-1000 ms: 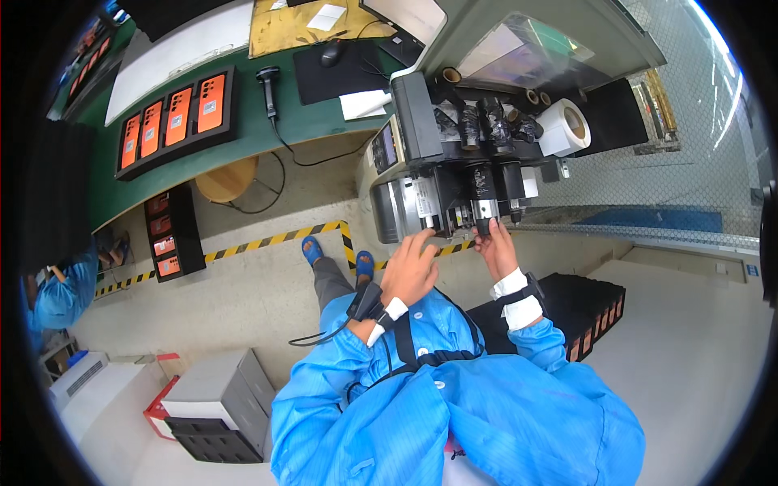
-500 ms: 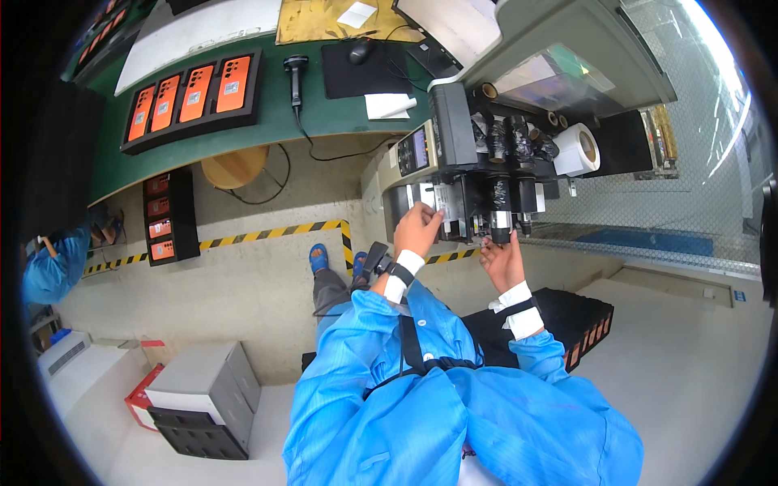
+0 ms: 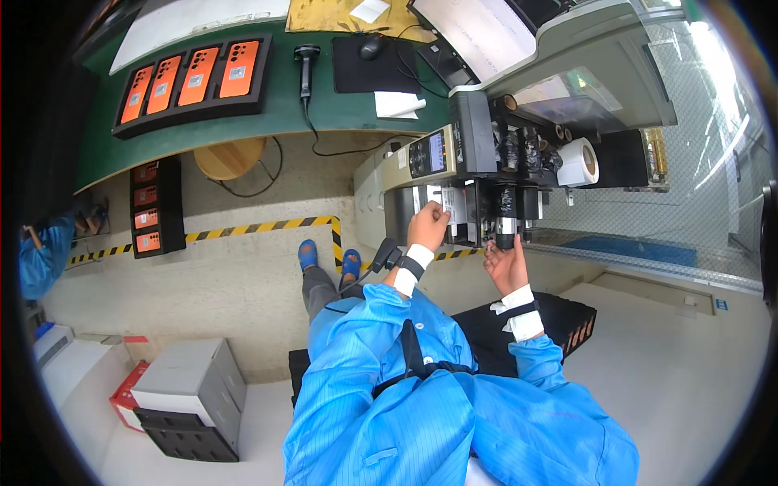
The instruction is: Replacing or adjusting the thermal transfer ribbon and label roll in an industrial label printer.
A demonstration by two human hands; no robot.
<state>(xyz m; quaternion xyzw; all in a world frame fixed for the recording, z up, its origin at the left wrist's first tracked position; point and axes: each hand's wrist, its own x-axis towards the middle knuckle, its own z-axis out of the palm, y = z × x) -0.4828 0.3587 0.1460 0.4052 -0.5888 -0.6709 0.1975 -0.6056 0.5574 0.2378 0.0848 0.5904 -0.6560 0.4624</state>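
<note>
A label printer (image 3: 473, 134) stands at the right end of the bench, its large grey cover (image 3: 596, 77) raised. My left hand (image 3: 428, 226) is at the printer's front, fingers curled together beside a pale strip (image 3: 455, 204); what they pinch, if anything, is too small to make out. Lower on the machine's right side, my right hand (image 3: 507, 266) has its fingers around the near end of a dark ribbon roll (image 3: 506, 225). Beyond it sits a white label roll (image 3: 578, 162). The printer's small screen (image 3: 438, 152) is lit.
On the green bench (image 3: 340, 117) lie a black tray (image 3: 190, 115) of orange phones, a handheld scanner (image 3: 305, 73) and a mouse (image 3: 372, 47). A wooden stool (image 3: 229, 159) stands below. Black trays (image 3: 535, 324) are beside me. Another person's blue sleeve (image 3: 47, 257) shows at far left.
The view has shifted slightly, and more of the monitor shows. Both hands stay at the printer; my left fingers have curled in more, and my right hand remains at the roll's end.
</note>
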